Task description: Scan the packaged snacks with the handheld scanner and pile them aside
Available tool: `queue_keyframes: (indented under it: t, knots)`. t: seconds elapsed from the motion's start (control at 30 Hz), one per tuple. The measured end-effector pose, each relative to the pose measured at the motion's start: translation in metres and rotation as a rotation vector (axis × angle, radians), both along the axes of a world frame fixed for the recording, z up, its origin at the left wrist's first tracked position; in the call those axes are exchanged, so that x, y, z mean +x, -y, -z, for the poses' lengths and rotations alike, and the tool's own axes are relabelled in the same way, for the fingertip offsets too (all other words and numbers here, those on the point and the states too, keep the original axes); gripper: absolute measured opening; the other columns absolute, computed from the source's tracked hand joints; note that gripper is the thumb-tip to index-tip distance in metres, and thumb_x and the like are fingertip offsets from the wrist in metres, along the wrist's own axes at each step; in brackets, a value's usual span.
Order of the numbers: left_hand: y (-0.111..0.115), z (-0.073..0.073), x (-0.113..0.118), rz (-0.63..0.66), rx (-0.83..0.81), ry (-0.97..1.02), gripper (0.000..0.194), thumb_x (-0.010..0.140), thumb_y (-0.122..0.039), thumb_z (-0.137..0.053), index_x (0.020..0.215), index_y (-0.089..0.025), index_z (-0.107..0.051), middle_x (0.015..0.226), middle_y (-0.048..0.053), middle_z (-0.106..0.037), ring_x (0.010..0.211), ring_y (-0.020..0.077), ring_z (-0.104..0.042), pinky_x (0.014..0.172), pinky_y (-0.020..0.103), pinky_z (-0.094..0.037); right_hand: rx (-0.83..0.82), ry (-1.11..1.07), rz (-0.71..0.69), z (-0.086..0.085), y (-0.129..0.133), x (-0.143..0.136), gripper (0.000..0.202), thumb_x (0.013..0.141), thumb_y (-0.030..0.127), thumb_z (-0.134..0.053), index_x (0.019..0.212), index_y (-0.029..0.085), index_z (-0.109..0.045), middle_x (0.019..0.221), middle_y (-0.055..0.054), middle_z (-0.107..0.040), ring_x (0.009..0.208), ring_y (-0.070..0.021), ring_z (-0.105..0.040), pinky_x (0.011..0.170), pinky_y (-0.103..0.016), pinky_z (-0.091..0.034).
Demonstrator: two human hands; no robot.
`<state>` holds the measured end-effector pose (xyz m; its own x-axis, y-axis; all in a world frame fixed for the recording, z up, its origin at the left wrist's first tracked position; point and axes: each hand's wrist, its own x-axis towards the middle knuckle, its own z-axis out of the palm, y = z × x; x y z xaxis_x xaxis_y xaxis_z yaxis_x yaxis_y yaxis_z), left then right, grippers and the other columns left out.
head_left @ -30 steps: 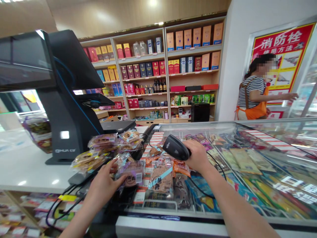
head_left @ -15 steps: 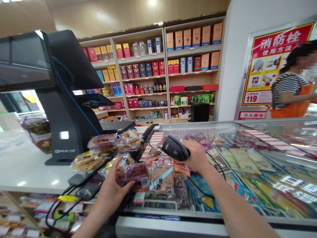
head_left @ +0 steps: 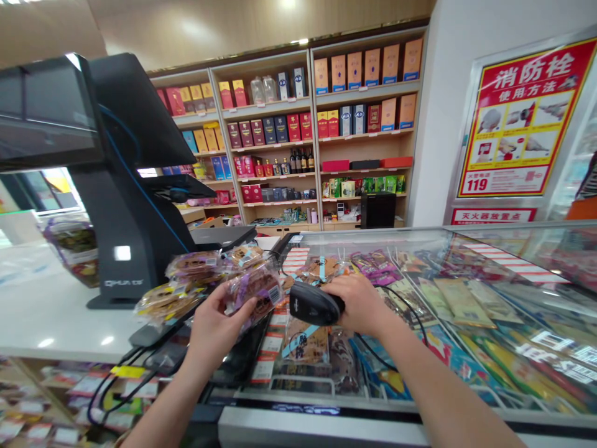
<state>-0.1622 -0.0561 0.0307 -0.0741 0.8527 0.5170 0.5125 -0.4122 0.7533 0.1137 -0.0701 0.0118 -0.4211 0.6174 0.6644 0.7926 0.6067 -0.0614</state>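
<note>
The left hand (head_left: 221, 323) has lifted a purple-banded packet (head_left: 254, 287), grip clamped on its edge; the right hand (head_left: 361, 303), clasped round a scanner (head_left: 313, 303), has shifted left, bringing its head just beside the barcode (head_left: 275, 294). Farther left, wrapped packets (head_left: 193, 267) lie piled near the terminal (head_left: 124, 270).

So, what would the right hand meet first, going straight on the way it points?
Scanner first, the right hand would probably meet the snack packet in the left hand; depth is unclear.

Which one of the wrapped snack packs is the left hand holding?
The purple-banded pack just left of the scanner, its barcode label showing; the left hand grips it, while the piled packs lie beside the monitor stand.
</note>
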Motion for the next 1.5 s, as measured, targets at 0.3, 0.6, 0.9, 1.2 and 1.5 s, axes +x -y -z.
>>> queue_keyframes:
  t: [0.3, 0.6, 0.9, 1.2, 1.5]
  knots:
    - [-0.003, 0.007, 0.009, 0.036, 0.04, -0.083, 0.048, 0.072, -0.047, -0.065, 0.107, -0.015, -0.059, 0.089, 0.006, -0.07, 0.079, 0.0217, -0.066, 0.075, 0.034, -0.054, 0.081, -0.078, 0.039, 0.001, -0.003, 0.005, 0.022, 0.066, 0.026, -0.068, 0.087, 0.023, -0.066, 0.079, -0.002, -0.07, 0.074, -0.0195, -0.063, 0.067, -0.029, -0.041]
    - [0.004, 0.045, 0.052, 0.332, 0.324, -0.505, 0.029, 0.076, -0.004, -0.042, 0.096, -0.019, -0.056, 0.113, 0.01, -0.06, 0.109, 0.0214, -0.057, 0.095, 0.039, -0.048, 0.346, -0.383, 0.157, 0.0, -0.007, 0.027, 0.011, 0.074, 0.028, -0.059, 0.081, 0.02, -0.062, 0.071, -0.004, -0.063, 0.068, -0.0203, -0.057, 0.063, -0.03, -0.04]
    - [0.018, 0.041, 0.05, 0.566, 0.2, -0.778, 0.077, 0.071, -0.049, -0.072, 0.138, -0.025, -0.044, 0.144, 0.015, -0.043, 0.134, 0.0343, -0.038, 0.11, 0.054, -0.035, 0.326, -0.32, 0.161, 0.004, -0.01, 0.027, 0.016, 0.071, 0.024, -0.057, 0.085, 0.019, -0.064, 0.075, -0.006, -0.065, 0.071, -0.0214, -0.059, 0.066, -0.03, -0.043]
    - [-0.019, 0.035, -0.028, -0.166, 0.213, -0.777, 0.064, 0.081, -0.05, -0.054, 0.133, -0.013, -0.05, 0.132, 0.02, -0.052, 0.122, 0.0352, -0.051, 0.102, 0.051, -0.042, 0.325, -0.308, 0.167, 0.006, -0.01, 0.025, 0.017, 0.071, 0.024, -0.058, 0.086, 0.019, -0.065, 0.076, -0.007, -0.067, 0.071, -0.0217, -0.061, 0.065, -0.03, -0.043]
    - [-0.033, 0.042, -0.06, -0.462, 0.014, -0.911, 0.069, 0.064, -0.062, -0.058, 0.107, -0.009, -0.061, 0.133, 0.027, -0.051, 0.13, 0.043, -0.041, 0.105, 0.056, -0.032, 0.299, -0.279, 0.171, 0.009, -0.011, 0.025, 0.019, 0.071, 0.026, -0.059, 0.088, 0.02, -0.066, 0.076, -0.006, -0.067, 0.071, -0.0213, -0.061, 0.064, -0.03, -0.042]
